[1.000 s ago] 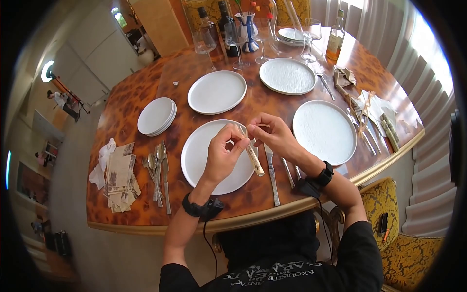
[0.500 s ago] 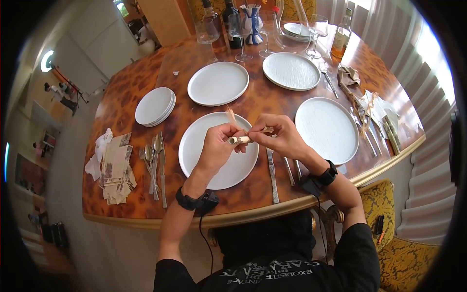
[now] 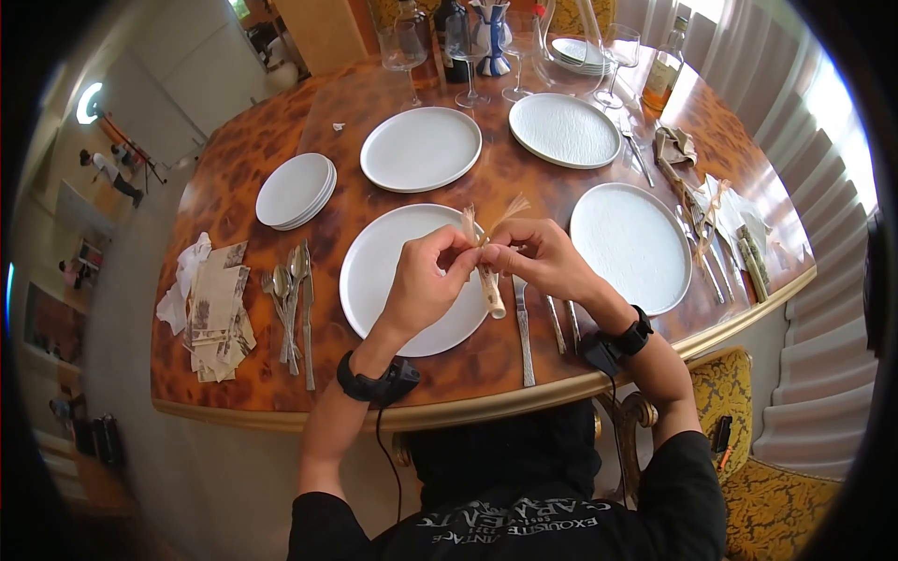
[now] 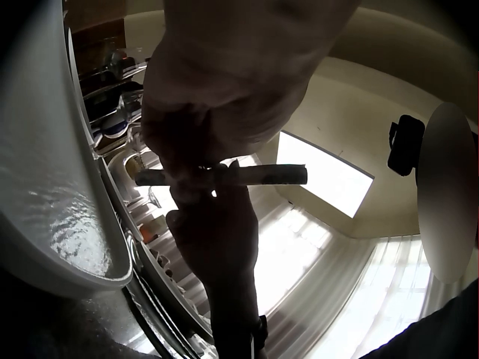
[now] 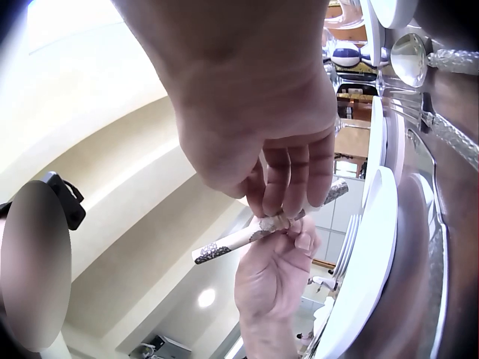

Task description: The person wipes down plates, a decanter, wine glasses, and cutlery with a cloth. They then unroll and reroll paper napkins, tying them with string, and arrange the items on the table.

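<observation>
A patterned paper roll [image 3: 493,294] hangs tilted between both hands, above the right edge of a white plate [image 3: 379,313]. Raffia-like strands [image 3: 510,208] fan out above the fingertips. The left hand [image 3: 430,280] pinches the roll and its tie between thumb and fingers; the right hand [image 3: 543,262] pinches the strands right beside it, fingertips nearly touching. In the right wrist view the roll [image 5: 232,243] crosses under the right hand [image 5: 262,142], its middle hidden by fingers. The left wrist view shows the roll [image 4: 273,175] as a dark silhouette.
Cut patterned papers [image 3: 220,309] and cutlery [image 3: 293,309] lie at left, near stacked small plates [image 3: 292,189]. A knife [image 3: 526,346] lies right of the near plate. Another plate [image 3: 629,248], tied cutlery and a green roll [image 3: 753,262] are at right; glasses and bottles stand behind.
The roll swung from pointing down to lying sideways, and now points down again. Strands now spread upward above the hands. The camera view has shifted slightly.
</observation>
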Demonstrator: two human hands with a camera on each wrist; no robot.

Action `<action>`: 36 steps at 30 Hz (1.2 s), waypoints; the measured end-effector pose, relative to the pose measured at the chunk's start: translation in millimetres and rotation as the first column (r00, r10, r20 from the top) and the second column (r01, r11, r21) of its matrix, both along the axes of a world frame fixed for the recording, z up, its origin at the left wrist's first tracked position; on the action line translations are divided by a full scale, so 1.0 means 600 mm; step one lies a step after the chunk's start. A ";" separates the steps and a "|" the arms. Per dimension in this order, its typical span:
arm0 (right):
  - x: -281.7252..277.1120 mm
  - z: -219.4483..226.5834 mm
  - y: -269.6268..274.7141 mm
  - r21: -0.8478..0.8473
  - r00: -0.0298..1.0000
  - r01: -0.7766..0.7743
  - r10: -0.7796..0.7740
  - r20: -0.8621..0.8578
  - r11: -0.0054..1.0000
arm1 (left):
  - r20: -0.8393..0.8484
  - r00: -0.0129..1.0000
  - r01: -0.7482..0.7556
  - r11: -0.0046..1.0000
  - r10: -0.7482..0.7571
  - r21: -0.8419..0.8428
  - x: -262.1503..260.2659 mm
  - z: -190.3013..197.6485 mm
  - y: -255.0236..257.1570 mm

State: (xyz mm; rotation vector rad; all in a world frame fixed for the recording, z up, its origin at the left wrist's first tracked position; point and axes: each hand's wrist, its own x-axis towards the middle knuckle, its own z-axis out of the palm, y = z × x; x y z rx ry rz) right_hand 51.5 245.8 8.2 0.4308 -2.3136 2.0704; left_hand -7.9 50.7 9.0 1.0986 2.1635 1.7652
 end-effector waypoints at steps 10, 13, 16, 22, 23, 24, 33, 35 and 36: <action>-0.001 -0.001 -0.002 -0.170 0.994 0.083 -0.069 0.090 0.982 | -0.085 0.996 0.013 0.990 -0.025 -0.140 0.002 0.009 -0.002; -0.001 -0.007 -0.003 -0.173 0.997 0.068 -0.071 -0.012 0.983 | -0.011 0.999 0.047 0.990 -0.049 -0.131 0.000 0.000 0.000; 0.001 -0.005 -0.004 -0.135 0.995 0.085 -0.092 -0.045 0.987 | 0.068 0.995 0.076 0.997 -0.076 -0.010 -0.005 -0.011 0.001; 0.003 0.000 -0.002 0.027 0.981 0.077 -0.071 -0.178 0.997 | 0.216 0.973 0.076 0.997 -0.081 0.030 -0.005 -0.012 0.001; 0.004 0.002 -0.002 0.095 0.964 0.065 -0.038 -0.265 0.993 | 0.236 0.970 0.053 0.998 -0.059 0.031 -0.004 -0.009 0.001; 0.003 0.002 -0.001 0.096 0.964 0.064 -0.036 -0.262 0.993 | 0.256 0.966 0.030 0.999 -0.037 0.031 -0.003 -0.008 0.001; 0.002 -0.005 -0.003 -0.023 0.998 0.016 -0.018 -0.068 1.000 | 0.024 0.997 -0.071 0.997 0.070 0.027 0.005 -0.005 0.002; 0.002 -0.008 -0.004 -0.092 0.996 0.024 -0.032 -0.081 0.995 | 0.010 0.998 -0.059 0.997 0.059 0.048 0.010 -0.002 0.005; 0.001 -0.011 -0.005 -0.092 0.996 0.024 -0.032 -0.081 0.995 | -0.005 0.999 -0.048 0.996 0.049 0.070 0.012 -0.001 0.005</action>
